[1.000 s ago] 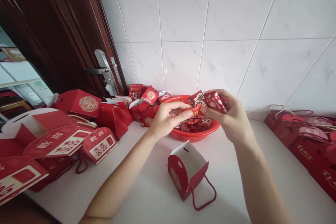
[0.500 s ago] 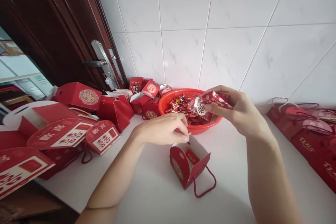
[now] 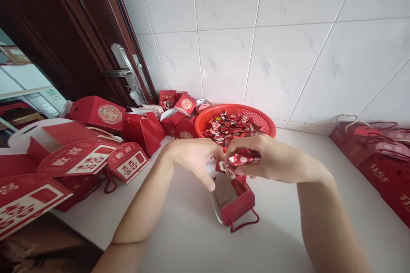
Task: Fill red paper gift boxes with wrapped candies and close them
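Observation:
An open red box (image 3: 238,205) with a dark red cord handle stands on the white table. My left hand (image 3: 197,158) is at its far left edge, thumb over the opening and fingers behind the raised white flap, closed on the box. Just above the box's far right side is my right hand (image 3: 256,158), closed on red wrapped candies (image 3: 244,158) with white patterns. Behind both hands sits a red plastic basket (image 3: 267,126) with many wrapped candies (image 3: 224,127). A small red piece lies inside the box.
Red and white gift boxes (image 3: 110,113) crowd the left side and the wall behind. Red bags (image 3: 368,158) with cord handles stand at the right. A dark wooden door (image 3: 73,30) with a metal handle is at the back left.
My right hand has moved from over the basket down and left to the box, still holding candies. My left thumb has moved over the opening. The box has turned and tilted slightly.

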Motion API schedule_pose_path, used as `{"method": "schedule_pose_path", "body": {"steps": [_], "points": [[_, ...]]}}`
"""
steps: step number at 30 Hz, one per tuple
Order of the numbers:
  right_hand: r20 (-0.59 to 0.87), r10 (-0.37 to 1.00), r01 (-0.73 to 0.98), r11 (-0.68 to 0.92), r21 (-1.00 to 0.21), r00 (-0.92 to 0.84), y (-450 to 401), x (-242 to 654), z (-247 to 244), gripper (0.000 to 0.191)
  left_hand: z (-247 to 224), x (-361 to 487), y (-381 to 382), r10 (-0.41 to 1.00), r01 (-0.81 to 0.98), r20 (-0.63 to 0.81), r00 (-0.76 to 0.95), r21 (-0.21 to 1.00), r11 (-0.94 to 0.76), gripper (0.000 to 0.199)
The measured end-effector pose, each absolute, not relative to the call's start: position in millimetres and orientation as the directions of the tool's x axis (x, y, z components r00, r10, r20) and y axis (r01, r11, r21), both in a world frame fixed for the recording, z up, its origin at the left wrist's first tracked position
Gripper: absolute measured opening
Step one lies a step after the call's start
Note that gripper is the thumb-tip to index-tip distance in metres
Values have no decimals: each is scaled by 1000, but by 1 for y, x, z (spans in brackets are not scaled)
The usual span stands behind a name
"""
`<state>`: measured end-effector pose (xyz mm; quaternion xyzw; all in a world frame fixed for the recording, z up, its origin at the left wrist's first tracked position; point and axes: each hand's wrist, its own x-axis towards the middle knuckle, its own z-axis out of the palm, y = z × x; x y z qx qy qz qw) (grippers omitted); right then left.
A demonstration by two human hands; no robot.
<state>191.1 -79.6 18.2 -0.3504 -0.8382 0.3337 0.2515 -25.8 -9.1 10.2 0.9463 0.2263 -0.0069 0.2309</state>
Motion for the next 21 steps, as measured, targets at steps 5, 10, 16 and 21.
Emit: {"method": "schedule_pose_path", "body": {"steps": [5, 10, 16, 21], "points": [[181, 768, 455, 533, -713, -615, -82, 185, 16, 16, 8, -27, -6, 383, 408, -161, 909, 527, -745, 40], [100, 804, 460, 433, -775, -587, -82, 184, 16, 13, 7, -25, -5, 344, 346, -128, 930, 616, -708, 35], [48, 799, 539, 447, -714, -599, -76, 177, 11, 17, 8, -24, -3, 358, 419, -220, 908, 530, -737, 41], [49, 836, 598, 431, -676, -547, -72, 179, 9, 15, 6, -24, -3, 393, 459, -237, 889, 456, -763, 51]]}}
